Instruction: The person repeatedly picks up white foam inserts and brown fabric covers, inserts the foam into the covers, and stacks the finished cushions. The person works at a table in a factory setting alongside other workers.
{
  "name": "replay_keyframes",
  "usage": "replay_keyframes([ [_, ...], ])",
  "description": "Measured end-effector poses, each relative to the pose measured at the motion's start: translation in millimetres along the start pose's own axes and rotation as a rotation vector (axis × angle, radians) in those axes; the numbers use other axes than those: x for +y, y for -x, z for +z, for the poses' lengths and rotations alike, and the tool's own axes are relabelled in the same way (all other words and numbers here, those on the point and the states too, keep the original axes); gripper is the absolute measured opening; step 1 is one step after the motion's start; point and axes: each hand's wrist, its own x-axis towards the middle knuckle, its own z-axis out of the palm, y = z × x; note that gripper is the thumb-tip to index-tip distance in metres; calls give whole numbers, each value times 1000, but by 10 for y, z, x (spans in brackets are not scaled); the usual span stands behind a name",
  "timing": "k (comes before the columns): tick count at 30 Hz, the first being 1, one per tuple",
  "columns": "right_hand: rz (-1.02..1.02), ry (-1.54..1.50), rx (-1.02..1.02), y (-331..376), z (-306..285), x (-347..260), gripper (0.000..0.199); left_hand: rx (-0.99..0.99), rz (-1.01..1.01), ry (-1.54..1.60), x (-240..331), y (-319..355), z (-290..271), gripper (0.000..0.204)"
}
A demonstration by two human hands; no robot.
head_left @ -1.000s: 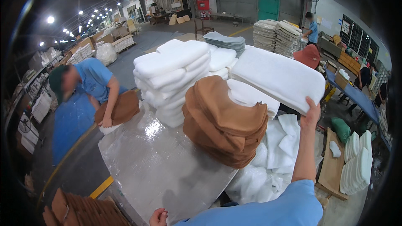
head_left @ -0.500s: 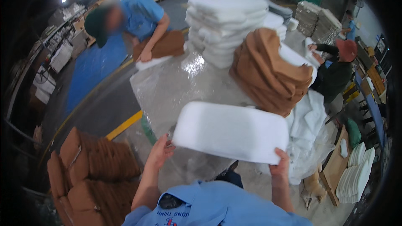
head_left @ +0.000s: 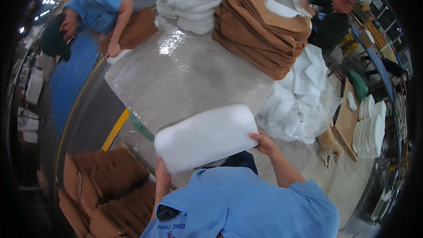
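A white rectangular foam pad (head_left: pixel 207 136) with rounded corners hangs in front of my body, at the near edge of the plastic-covered table (head_left: pixel 185 83). My left hand (head_left: pixel 162 172) grips its lower left corner, thumb on the near face and the other fingers mostly hidden behind. At the right end my right hand (head_left: pixel 263 143) pinches the edge, thumb on top. The pad tilts, its right end farther from me than its left. Beyond it, folded brown fabric pieces (head_left: pixel 260 31) lie in a pile on the table's right side.
A tall stack of white pads (head_left: pixel 189 0) stands at the back. Brown cushions (head_left: pixel 105 180) are piled at lower left. White sheets in clear plastic (head_left: pixel 295 105) lie right, near a tan animal (head_left: pixel 329 145) on the floor. One co-worker (head_left: pixel 94 11) bends far left; another (head_left: pixel 330 22) is far right.
My left hand, beside the pad half a second ago, now holds its corner. The pad has come nearer my body and turned, its right end swinging away. My view has shifted too.
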Motion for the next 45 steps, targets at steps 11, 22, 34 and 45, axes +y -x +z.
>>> replay_keyframes([
  [11,-6,303,140,57,-65,54,85,-30,-103,-143,125,2,-79,74],
  [22,-13,440,315,-543,-16,-598,78,47,-104,-179,635,-383,-115,73],
  [34,-647,186,386,-17,623,-933,64,-17,347,2,1156,178,541,53],
  [45,-657,156,207,-69,556,-414,59,82,472,-281,672,83,-10,40],
])
